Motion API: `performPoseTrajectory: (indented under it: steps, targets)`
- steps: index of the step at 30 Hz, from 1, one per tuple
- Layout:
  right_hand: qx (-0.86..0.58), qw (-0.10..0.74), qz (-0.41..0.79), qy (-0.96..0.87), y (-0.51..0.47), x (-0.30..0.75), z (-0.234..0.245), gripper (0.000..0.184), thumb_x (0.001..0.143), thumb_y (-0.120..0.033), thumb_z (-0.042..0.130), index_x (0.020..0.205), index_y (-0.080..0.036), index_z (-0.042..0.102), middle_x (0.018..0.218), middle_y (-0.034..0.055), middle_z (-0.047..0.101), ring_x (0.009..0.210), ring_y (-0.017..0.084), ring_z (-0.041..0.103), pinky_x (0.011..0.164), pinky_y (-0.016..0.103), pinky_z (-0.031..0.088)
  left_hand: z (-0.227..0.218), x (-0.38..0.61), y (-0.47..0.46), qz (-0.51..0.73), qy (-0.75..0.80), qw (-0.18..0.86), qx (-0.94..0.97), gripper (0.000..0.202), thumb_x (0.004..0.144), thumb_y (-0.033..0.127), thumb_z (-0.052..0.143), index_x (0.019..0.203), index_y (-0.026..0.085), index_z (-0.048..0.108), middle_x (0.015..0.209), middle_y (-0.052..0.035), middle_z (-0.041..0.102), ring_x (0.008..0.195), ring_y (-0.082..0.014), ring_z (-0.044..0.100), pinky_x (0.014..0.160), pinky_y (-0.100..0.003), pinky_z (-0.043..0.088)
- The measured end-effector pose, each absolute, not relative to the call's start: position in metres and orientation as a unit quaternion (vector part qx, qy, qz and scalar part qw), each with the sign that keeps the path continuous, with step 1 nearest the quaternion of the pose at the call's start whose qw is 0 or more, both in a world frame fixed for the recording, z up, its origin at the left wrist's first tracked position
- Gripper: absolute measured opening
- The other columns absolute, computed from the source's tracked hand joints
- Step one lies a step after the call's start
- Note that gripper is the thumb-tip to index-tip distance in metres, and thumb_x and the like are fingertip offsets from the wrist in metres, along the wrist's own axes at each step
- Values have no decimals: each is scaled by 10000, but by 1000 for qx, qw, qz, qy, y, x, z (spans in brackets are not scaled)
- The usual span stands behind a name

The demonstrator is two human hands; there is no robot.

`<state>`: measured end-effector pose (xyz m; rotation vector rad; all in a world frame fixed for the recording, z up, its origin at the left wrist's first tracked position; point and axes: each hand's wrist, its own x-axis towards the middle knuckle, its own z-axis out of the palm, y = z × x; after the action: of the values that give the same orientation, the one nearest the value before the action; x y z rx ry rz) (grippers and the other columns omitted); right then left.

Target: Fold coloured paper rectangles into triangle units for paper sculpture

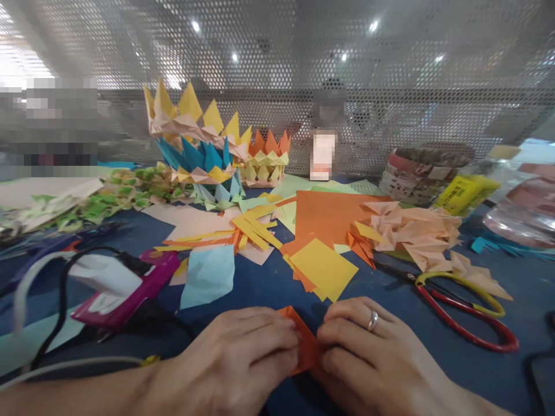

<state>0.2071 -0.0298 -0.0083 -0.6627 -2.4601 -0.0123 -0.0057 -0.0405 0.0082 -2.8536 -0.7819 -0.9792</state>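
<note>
A small piece of folded orange paper (307,345) lies low in the middle of the head view, between my two hands. My left hand (251,346) has its fingers closed on the paper's left side. My right hand (368,346), with a silver ring, pinches its right edge. The thumbs and the underside of the paper are mostly hidden. Just beyond my hands sit yellow paper squares (325,267) with orange ones beneath them. Scissors (459,306) with red and yellow handles rest to the right of my right hand.
Folded paper crowns (199,150) stand at the back left. Yellow and orange strips (254,225) and peach folded pieces (416,231) lie midway. A purple power strip (130,289) with cables is at left. At right are a woven basket (418,176) and a clear bottle (524,202).
</note>
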Motion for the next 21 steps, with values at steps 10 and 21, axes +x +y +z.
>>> performPoseTrajectory:
  steps: [10,21]
  targets:
    - [-301,302,98,-899,-32,204,0,290,914,-178,551,624,-183,569,725,22,645,751,157,565,705,299,480,-3,-7,-48,-344,-297,-24,-891,324,999,172,381,889,159,685,882,-46,717,862,-152,695,776,-219,579]
    - [-348,257,101,-896,-33,204,0,113,884,-168,549,808,-186,630,803,46,642,806,195,573,750,327,472,8,-6,-42,-317,-223,18,-922,448,1023,143,288,833,156,693,803,-16,741,810,-111,691,829,-186,538]
